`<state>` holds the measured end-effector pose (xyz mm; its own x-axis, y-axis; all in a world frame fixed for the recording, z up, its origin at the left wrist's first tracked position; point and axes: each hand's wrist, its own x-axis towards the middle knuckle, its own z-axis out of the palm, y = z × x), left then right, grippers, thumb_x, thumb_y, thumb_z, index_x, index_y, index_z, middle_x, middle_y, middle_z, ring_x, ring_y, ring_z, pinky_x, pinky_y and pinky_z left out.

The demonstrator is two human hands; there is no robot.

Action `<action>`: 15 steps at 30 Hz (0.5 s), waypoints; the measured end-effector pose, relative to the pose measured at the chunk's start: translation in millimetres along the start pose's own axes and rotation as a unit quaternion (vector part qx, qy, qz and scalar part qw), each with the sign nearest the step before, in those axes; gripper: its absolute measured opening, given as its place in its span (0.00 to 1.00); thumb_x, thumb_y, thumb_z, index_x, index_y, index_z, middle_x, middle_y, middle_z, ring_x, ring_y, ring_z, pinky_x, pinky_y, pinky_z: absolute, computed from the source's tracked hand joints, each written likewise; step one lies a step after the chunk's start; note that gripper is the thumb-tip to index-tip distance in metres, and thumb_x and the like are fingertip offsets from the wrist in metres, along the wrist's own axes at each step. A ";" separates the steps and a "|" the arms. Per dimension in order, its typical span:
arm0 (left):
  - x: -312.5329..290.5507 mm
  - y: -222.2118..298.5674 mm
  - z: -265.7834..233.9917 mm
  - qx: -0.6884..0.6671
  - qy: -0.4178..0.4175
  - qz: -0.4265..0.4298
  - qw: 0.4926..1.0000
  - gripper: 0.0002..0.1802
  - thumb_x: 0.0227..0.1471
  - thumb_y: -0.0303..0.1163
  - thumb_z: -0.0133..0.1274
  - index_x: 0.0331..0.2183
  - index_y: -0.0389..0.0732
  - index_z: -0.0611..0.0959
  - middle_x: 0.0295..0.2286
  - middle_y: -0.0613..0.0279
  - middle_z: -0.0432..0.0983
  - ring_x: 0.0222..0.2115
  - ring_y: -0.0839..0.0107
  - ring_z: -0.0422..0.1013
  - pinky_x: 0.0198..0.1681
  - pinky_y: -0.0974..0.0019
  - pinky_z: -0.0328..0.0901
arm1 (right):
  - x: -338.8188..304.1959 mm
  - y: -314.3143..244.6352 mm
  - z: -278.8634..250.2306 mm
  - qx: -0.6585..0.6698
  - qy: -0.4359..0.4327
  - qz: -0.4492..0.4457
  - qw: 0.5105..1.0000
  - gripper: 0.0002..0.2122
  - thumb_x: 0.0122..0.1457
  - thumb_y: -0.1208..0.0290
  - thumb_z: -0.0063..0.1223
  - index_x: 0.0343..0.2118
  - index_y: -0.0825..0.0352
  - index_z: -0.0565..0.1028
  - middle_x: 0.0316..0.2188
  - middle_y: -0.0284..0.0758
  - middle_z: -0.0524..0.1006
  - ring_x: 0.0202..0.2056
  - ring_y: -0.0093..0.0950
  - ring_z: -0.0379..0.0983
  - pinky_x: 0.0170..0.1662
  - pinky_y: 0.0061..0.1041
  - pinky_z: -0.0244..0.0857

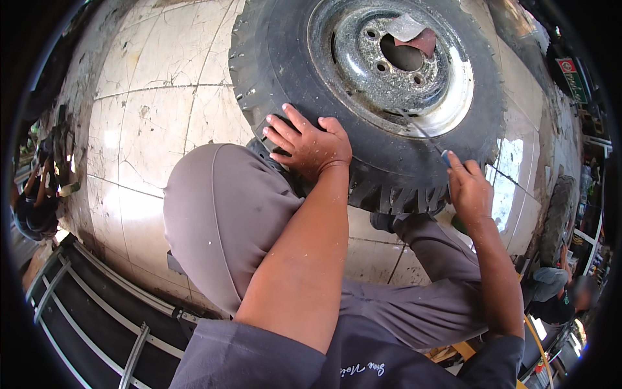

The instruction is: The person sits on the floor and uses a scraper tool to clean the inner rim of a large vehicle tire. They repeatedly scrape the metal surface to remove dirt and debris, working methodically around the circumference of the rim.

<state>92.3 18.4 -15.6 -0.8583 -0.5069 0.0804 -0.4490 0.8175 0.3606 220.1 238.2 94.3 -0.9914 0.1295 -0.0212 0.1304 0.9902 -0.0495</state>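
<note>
In front of me a large black tyre (285,71) with chunky tread lies on its side, mounted on a steel wheel rim (353,81). The rim is worn and speckled, with a shinier band at its lower right. My left hand (308,139) rests on the near left sidewall, its fingers spread and holding nothing. Closed around a blue handle, my right hand (470,188) grips a screwdriver (424,135) with a thin metal shaft. Its tip reaches the inner near side of the rim. A bent piece of sandpaper (414,35), grey and reddish-brown, lies over the centre hole.
Pale, cracked floor tiles (149,123) surround the tyre. A dark panel with metal rails (97,292) stands at the lower left. Another tyre (560,207) and shelves (593,227) are at the right. One person (557,295) sits at the right edge; another (39,201) is far left.
</note>
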 end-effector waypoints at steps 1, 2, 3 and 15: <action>0.3 0.2 0.3 -0.007 -0.002 -0.001 1.000 0.41 0.48 0.43 0.47 0.63 0.45 0.62 0.65 0.45 0.49 0.66 0.46 0.43 0.61 0.29 0.44 | 0.7 0.5 -2.5 -0.007 -0.003 0.006 1.000 0.16 0.59 0.66 0.54 0.51 0.53 0.77 0.29 0.38 0.71 0.27 0.41 0.73 0.31 0.39 0.68; -0.1 -1.1 0.2 -0.014 -0.005 -0.002 1.000 0.41 0.47 0.43 0.48 0.63 0.45 0.62 0.65 0.44 0.49 0.66 0.45 0.43 0.60 0.28 0.44 | 0.8 1.0 -3.0 -0.014 -0.005 0.012 1.000 0.16 0.59 0.66 0.54 0.51 0.53 0.77 0.29 0.37 0.71 0.27 0.41 0.73 0.31 0.39 0.68; -0.9 0.2 1.6 -0.012 -0.006 -0.002 1.000 0.41 0.48 0.43 0.48 0.63 0.45 0.62 0.65 0.45 0.48 0.66 0.45 0.43 0.61 0.28 0.44 | 5.2 -2.5 -1.6 -0.047 -0.027 0.008 0.999 0.16 0.59 0.66 0.54 0.51 0.54 0.77 0.30 0.38 0.72 0.27 0.42 0.74 0.33 0.40 0.69; 2.5 5.7 3.1 -0.009 0.007 -0.010 1.000 0.42 0.45 0.43 0.52 0.63 0.46 0.64 0.65 0.47 0.51 0.66 0.49 0.46 0.60 0.30 0.45 | 15.6 6.9 -50.3 0.044 -0.202 0.125 0.970 0.18 0.56 0.70 0.51 0.50 0.58 0.71 0.37 0.46 0.79 0.39 0.48 0.75 0.41 0.45 0.68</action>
<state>86.8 22.7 -16.1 -0.8457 -0.5268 0.0860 -0.4615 0.8026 0.3780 204.8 249.6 143.8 -0.8446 0.3159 -0.4323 0.3838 0.9202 -0.0774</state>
